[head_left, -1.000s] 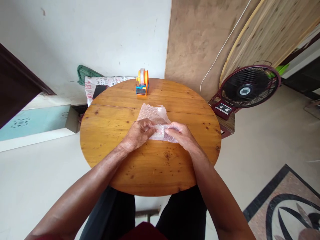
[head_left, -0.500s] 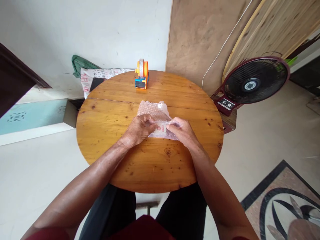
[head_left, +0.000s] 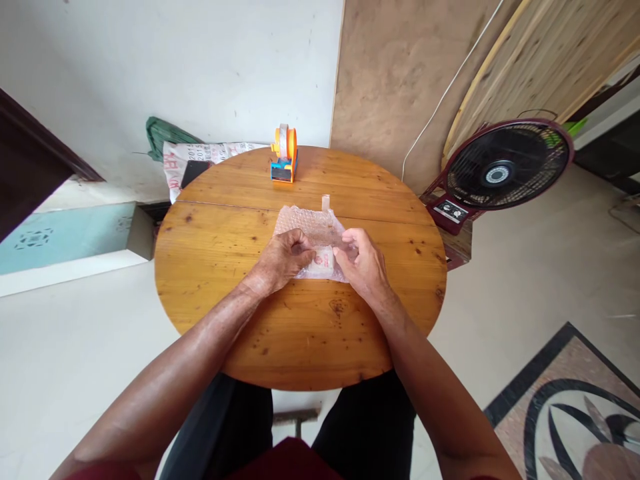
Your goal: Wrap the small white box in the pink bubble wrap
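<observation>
A sheet of clear bubble wrap (head_left: 311, 225) lies in the middle of a round wooden table (head_left: 250, 320). A small pale packet with red print (head_left: 321, 261) sits inside the wrap between my hands. My left hand (head_left: 280, 258) pinches the wrap's left side, fingers curled. On the right side, my right hand (head_left: 363, 262) grips and folds the wrap over the packet. A corner of the wrap sticks up at the far edge.
An orange and blue tape dispenser (head_left: 285, 155) stands at the table's far edge. A dark red floor fan (head_left: 501, 170) stands to the right. A printed sack (head_left: 200, 158) leans behind the table on the left. Wooden boards lean on the wall.
My right hand has moved inward and lifted the wrap's right side over the packet. A corner of the wrap now stands up at the back. The view shifted slightly.
</observation>
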Demonstrator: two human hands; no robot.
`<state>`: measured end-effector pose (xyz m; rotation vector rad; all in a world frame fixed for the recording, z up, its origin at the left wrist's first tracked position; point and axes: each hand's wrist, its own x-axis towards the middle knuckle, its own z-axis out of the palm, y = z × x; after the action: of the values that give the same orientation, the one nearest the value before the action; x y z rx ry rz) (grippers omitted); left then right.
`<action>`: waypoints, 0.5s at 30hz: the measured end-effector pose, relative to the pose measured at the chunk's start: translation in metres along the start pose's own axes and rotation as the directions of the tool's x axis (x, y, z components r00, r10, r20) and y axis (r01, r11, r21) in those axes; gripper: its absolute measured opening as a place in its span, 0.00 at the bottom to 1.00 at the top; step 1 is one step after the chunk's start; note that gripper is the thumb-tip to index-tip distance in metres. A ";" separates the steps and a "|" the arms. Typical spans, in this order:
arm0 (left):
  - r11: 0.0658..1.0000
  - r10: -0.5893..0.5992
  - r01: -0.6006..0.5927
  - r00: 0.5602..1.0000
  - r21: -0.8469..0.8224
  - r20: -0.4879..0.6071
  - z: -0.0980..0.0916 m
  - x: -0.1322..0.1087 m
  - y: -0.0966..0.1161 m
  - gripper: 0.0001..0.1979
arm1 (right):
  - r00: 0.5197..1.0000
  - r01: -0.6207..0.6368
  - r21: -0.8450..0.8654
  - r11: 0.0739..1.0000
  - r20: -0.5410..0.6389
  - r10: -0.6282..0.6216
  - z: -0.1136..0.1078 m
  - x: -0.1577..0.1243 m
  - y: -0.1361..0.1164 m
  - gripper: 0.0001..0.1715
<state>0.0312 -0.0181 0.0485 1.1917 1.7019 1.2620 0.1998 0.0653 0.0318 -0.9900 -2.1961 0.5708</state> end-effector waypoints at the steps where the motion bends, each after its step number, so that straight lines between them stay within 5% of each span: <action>1: 1.000 -0.004 0.004 1.000 0.006 0.003 0.000 0.000 0.001 0.09 | 0.996 0.086 -0.017 0.996 -0.015 -0.086 -0.001 -0.001 -0.002 0.14; 7: 0.999 0.027 -0.027 1.000 0.035 0.009 -0.002 0.000 0.002 0.10 | 0.908 0.416 -0.182 0.891 0.138 -0.396 -0.001 -0.009 -0.016 0.11; 15: 0.995 0.004 -0.011 0.997 0.095 0.072 -0.014 0.005 -0.002 0.10 | 0.885 0.460 -0.204 0.864 0.187 -0.427 0.003 -0.009 -0.018 0.15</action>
<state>0.0165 -0.0181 0.0505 1.2853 1.7229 1.1390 0.1935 0.0472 0.0377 -0.5303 -2.5528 0.1558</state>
